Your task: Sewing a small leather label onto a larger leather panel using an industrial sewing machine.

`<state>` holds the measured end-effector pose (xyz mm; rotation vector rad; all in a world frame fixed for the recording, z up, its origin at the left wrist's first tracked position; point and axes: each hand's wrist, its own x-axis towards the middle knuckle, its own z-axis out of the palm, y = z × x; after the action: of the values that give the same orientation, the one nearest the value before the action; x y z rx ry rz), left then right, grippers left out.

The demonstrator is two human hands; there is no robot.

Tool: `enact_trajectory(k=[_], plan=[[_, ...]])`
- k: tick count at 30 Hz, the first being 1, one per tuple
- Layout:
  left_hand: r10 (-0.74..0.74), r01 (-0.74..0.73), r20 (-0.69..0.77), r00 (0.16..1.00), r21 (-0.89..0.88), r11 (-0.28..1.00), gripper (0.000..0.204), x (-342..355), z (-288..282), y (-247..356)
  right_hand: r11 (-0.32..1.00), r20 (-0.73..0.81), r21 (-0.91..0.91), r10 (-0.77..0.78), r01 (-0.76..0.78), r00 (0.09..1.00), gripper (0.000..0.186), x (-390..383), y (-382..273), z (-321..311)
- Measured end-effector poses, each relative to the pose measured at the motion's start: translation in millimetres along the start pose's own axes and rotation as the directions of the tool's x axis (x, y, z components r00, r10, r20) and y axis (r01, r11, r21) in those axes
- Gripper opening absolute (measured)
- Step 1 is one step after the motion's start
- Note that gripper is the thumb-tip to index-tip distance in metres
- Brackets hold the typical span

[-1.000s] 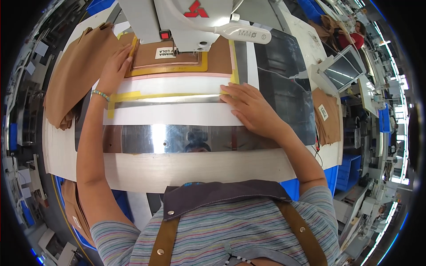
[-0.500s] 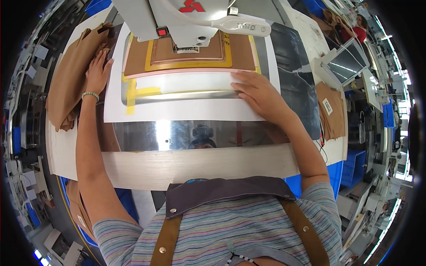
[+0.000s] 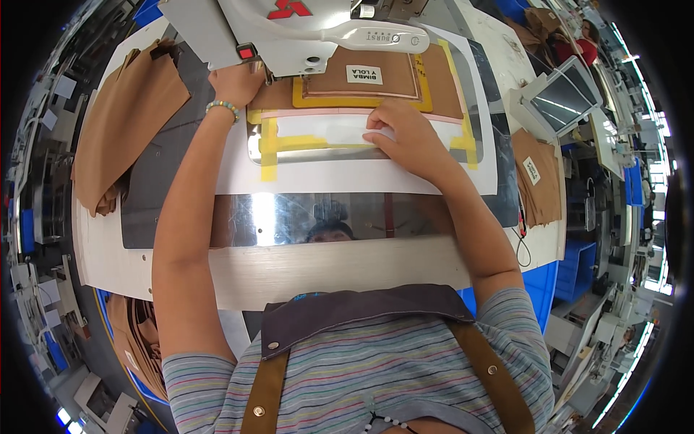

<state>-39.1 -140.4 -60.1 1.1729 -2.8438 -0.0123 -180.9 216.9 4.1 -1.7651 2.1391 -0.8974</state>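
A flat sewing template (image 3: 269,148) with yellow tape lies on a white sheet (image 3: 325,173) under the white sewing machine head (image 3: 296,43). In it is a brown fabric piece (image 3: 336,65) with a yellow-edged frame (image 3: 426,94) and a white label (image 3: 363,75). Beside the head's lower left, my left hand (image 3: 237,85) is at the template's far left corner; its fingers are mostly hidden by the machine. My right hand (image 3: 412,141) rests over the template's near strip, fingers curled and thumb close to the index finger. What lies between those fingertips I cannot make out.
A pile of brown fabric pieces (image 3: 130,123) lies at the left. At the right are labelled brown pieces (image 3: 538,177) and a tilted screen (image 3: 560,101). A white handle-shaped device (image 3: 376,36) juts from the machine head. Blue bins (image 3: 575,271) stand below the table.
My left hand has left the brown pile and moved right to the machine head. The template and white sheet have shifted right, exposing the label. My right hand's fingers have curled in.
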Motion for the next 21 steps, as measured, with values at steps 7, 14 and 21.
enact_trajectory(k=[7, 14, 21], plan=[[0.011, 0.005, -0.197, 0.98, 0.08, 0.997, 0.038, -5.6, 17.3, 24.9, 0.992, 0.023, 0.1, 0.077, -0.079, 0.997, 0.021, -2.7, 3.1, -6.9], [0.138, -0.158, -0.395, 0.908, -0.019, 0.987, 0.026, -15.0, 6.6, 33.8, 0.984, -0.131, 0.17, -0.04, 0.062, 0.991, 0.021, 3.4, 1.9, -10.0], [0.131, -0.184, -0.403, 0.906, -0.095, 0.978, 0.021, -16.5, 3.1, 37.1, 0.887, 0.026, 0.413, 0.213, -0.204, 0.977, 0.018, -4.2, 5.1, -32.0]])
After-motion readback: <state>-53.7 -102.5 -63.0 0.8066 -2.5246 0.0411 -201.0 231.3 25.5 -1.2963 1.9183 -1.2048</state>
